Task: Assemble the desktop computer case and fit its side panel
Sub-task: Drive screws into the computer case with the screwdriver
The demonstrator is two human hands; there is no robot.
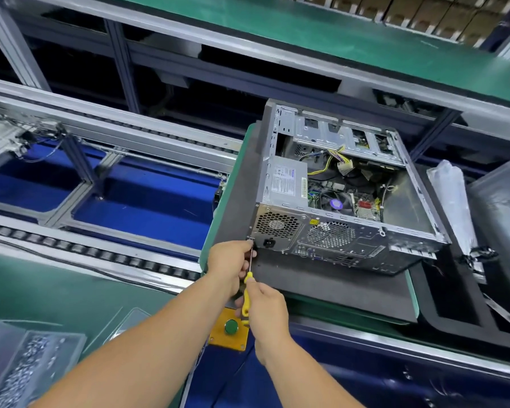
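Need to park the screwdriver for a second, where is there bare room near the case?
Bare dark mat in front of the computer case; bare green bench between the roller rail and the screw bins. Crowded right of the case: plastic bag, black tray.

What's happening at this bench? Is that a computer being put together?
Yes. A person is working on an open desktop computer case lying on a dark mat. The right hand grips a yellow-handled screwdriver, and the left hand steadies its shaft, with the tip at the case's rear corner near the power socket. The side panel is not on; cables and boards inside are exposed. A tray of screws sits at lower left.
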